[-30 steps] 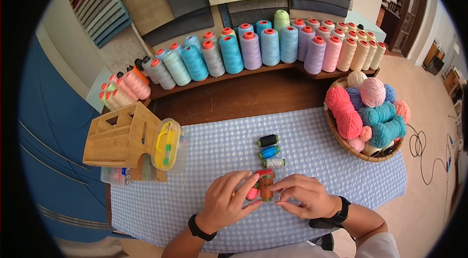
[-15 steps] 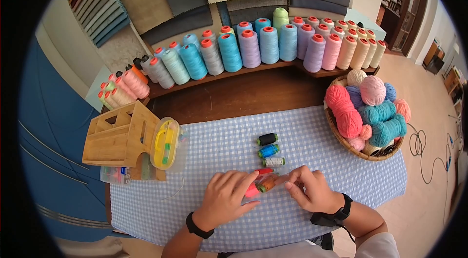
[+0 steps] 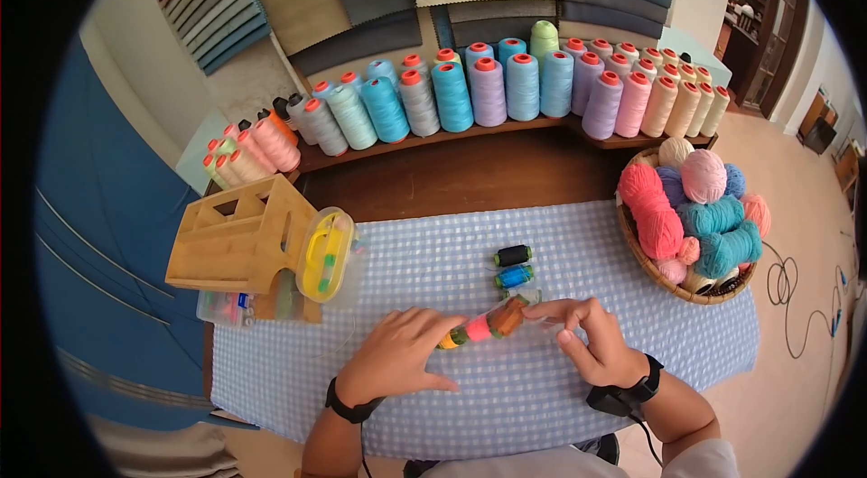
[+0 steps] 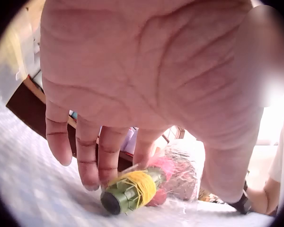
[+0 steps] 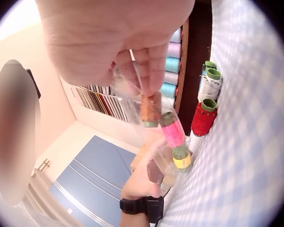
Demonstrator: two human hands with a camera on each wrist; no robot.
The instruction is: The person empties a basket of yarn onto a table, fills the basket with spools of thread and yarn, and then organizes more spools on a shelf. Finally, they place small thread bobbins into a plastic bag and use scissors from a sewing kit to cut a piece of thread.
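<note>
My right hand (image 3: 591, 343) pinches the edge of a clear plastic bag (image 3: 542, 320) holding several small thread spools. Inside lie a brown spool (image 3: 507, 317), a pink spool (image 3: 478, 327) and a yellow spool (image 4: 139, 185), strung out in a slanting row. My left hand (image 3: 393, 353) hovers palm down at the yellow end, its fingers extended, fingertips right by that spool. Beyond the bag a black spool (image 3: 513, 255) and a blue spool (image 3: 515, 276) rest on the cloth. A white spool (image 5: 210, 88) and a red spool (image 5: 204, 118) stand out in the right wrist view; the bag hides the red one from the head view.
A wicker basket (image 3: 632, 248) of yarn balls stands at the right. On the left are a wooden organizer (image 3: 226, 243) and a clear box with a yellow tray (image 3: 327, 252). Large thread cones (image 3: 488, 94) line a raised shelf behind the checked cloth (image 3: 406, 252).
The spools in the bag have shifted from side by side into a slanting row, with the yellow one now showing. My left hand has moved left, and the head view has swung slightly.
</note>
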